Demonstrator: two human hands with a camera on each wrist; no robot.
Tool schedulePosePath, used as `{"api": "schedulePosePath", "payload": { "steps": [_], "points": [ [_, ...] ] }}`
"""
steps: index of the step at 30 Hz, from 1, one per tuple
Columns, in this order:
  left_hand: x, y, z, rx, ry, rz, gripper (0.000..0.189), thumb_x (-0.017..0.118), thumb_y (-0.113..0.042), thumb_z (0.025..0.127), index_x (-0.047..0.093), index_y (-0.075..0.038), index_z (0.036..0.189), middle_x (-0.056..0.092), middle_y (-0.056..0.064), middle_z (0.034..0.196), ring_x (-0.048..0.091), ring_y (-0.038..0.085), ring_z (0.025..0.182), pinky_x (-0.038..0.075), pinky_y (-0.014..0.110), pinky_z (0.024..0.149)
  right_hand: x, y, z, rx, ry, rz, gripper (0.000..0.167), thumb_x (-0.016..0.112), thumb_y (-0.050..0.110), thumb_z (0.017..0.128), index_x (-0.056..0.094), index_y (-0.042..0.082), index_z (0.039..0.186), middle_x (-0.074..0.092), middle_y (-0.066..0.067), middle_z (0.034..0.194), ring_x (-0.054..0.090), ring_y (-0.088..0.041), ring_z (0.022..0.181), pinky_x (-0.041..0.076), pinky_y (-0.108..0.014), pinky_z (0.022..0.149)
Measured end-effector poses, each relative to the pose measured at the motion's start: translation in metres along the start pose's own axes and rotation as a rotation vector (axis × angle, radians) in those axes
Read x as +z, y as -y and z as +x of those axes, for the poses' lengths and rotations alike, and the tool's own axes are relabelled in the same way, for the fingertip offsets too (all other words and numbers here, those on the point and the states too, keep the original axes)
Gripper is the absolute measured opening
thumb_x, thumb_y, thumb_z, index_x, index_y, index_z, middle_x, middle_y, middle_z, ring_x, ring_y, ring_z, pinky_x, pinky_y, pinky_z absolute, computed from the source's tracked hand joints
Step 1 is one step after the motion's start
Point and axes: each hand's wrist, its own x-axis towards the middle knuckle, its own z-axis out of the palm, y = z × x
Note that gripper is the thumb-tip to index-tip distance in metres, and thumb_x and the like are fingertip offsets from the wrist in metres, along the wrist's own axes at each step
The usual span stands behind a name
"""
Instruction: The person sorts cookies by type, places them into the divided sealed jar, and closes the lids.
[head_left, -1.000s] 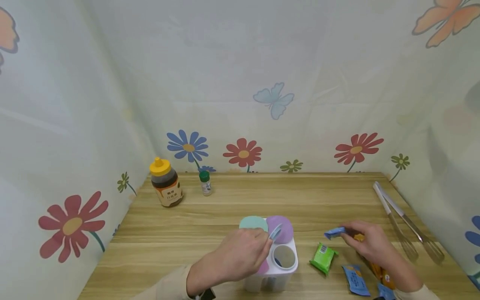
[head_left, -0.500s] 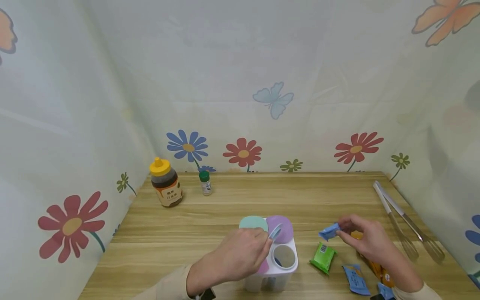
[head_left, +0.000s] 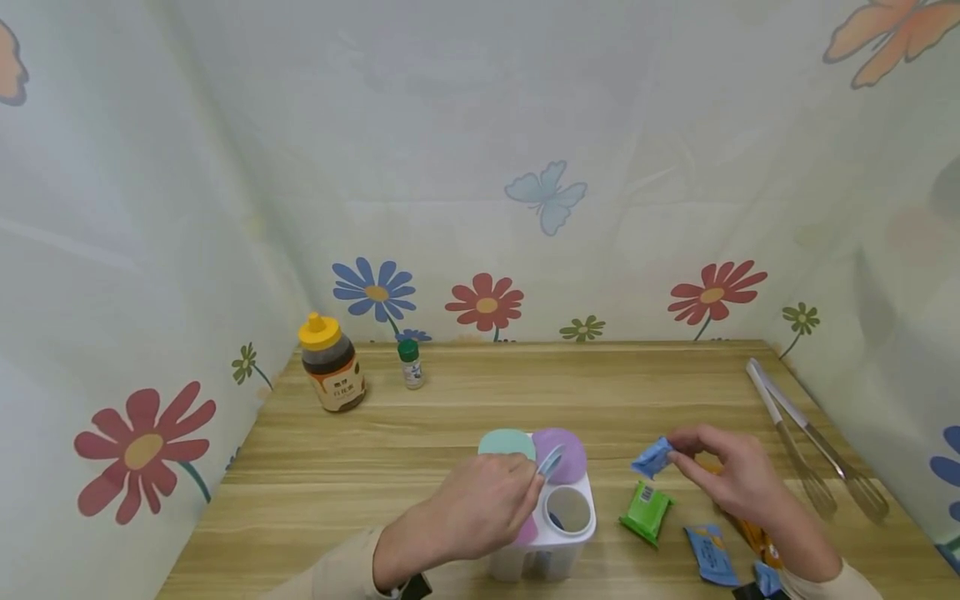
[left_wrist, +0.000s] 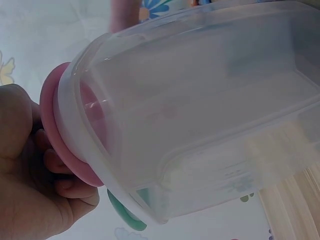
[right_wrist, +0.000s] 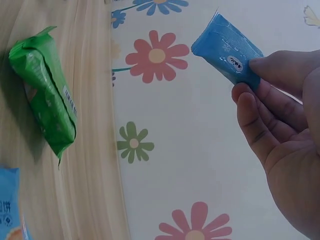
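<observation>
My right hand [head_left: 731, 475] pinches a small blue snack packet [head_left: 652, 458] between thumb and fingers, held up off the table. The right wrist view shows the same blue packet [right_wrist: 230, 50] by its end. My left hand [head_left: 480, 508] holds a pale blue round lid [head_left: 551, 461], tilted, above a clear storage box [head_left: 540, 567] with a white top. Mint green [head_left: 506, 443] and purple [head_left: 562, 454] lids cover its back openings. A pink lid [left_wrist: 70, 135] is on the front left, and the front right opening [head_left: 567, 510] is uncovered, with something bluish inside.
A green snack packet [head_left: 647, 512] lies right of the box. Another blue packet [head_left: 711, 554] and orange packets [head_left: 750, 533] lie nearer the right arm. Metal tongs [head_left: 806, 442] rest at the right edge. A honey bottle [head_left: 333, 367] and small green-capped shaker [head_left: 411, 367] stand back left.
My right hand has lifted the blue packet a little and moved it slightly left, turning it. The left hand and pale blue lid have stayed in place.
</observation>
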Motion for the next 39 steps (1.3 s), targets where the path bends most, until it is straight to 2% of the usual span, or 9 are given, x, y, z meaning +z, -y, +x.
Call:
{"api": "schedulePosePath", "payload": {
  "steps": [6,14,21,27,31,39],
  "points": [
    [0.000,-0.001,0.000,-0.009,0.008,-0.003,0.033,0.042,-0.024,0.102,0.050,-0.018,0.071,0.042,-0.010,0.066,0.037,0.002,0.055,0.030,0.013,0.048,0.001,0.010,0.004,0.001,-0.006,0.027,0.041,0.079,-0.011,0.069,0.070,0.017,0.097,0.072,0.007,0.088,0.066,-0.002,0.078,0.046,-0.006,0.079],
    [0.000,0.000,-0.001,-0.005,-0.003,-0.007,0.033,0.042,-0.024,0.102,0.050,-0.018,0.071,0.041,-0.010,0.065,0.036,0.002,0.055,0.030,0.013,0.048,0.004,0.020,0.009,-0.046,0.002,0.083,0.041,0.078,-0.013,0.069,0.070,0.014,0.098,0.073,0.005,0.089,0.067,-0.001,0.077,0.052,-0.013,0.070],
    [0.002,0.001,-0.001,-0.001,-0.016,-0.006,0.033,0.043,-0.023,0.102,0.050,-0.017,0.070,0.042,-0.010,0.065,0.036,0.002,0.055,0.029,0.013,0.047,0.008,0.022,0.012,-0.142,-0.051,0.152,0.045,0.077,-0.019,0.063,0.071,0.009,0.097,0.073,-0.002,0.088,0.067,-0.001,0.077,0.052,-0.013,0.067],
    [0.003,0.002,-0.001,0.011,-0.030,0.003,0.032,0.043,-0.024,0.102,0.049,-0.019,0.070,0.040,-0.011,0.065,0.035,0.001,0.054,0.028,0.013,0.047,0.010,0.026,0.012,-0.152,-0.074,0.165,0.048,0.077,-0.021,0.060,0.072,0.009,0.097,0.073,-0.004,0.087,0.067,-0.002,0.078,0.052,-0.013,0.068],
    [0.004,0.002,-0.001,0.011,-0.032,0.006,0.032,0.043,-0.024,0.102,0.049,-0.019,0.070,0.040,-0.011,0.065,0.035,0.001,0.054,0.028,0.013,0.046,0.011,0.026,0.016,-0.207,-0.109,0.207,0.047,0.076,-0.024,0.056,0.072,0.004,0.093,0.072,-0.007,0.084,0.067,-0.004,0.075,0.051,-0.012,0.068],
    [0.004,0.002,-0.001,0.008,-0.029,0.004,0.033,0.042,-0.024,0.102,0.049,-0.018,0.070,0.040,-0.011,0.065,0.036,0.002,0.054,0.029,0.013,0.047,0.011,0.031,0.021,-0.249,-0.120,0.258,0.033,0.078,-0.016,0.065,0.071,0.001,0.092,0.072,-0.010,0.084,0.068,-0.006,0.076,0.052,-0.012,0.069]
  ]
}}
